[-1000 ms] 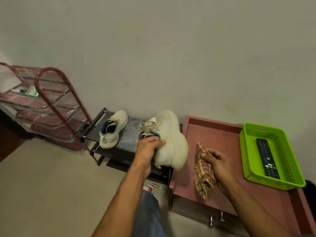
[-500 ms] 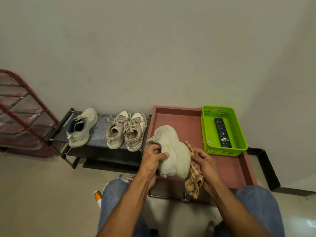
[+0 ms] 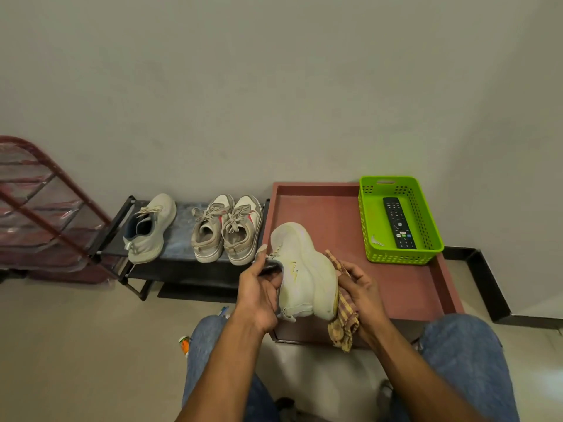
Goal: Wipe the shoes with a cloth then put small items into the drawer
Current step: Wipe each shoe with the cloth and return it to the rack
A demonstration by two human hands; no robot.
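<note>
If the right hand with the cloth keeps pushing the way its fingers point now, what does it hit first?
The right hand points up and left, with the checked cloth between it and the white sneaker held by the left hand. It would probably just press the cloth harder into the sneaker's sole side.

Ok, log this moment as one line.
phase: wiping | left hand: holds white shoe | right hand: checked cloth on sole | drawer: not visible
</note>
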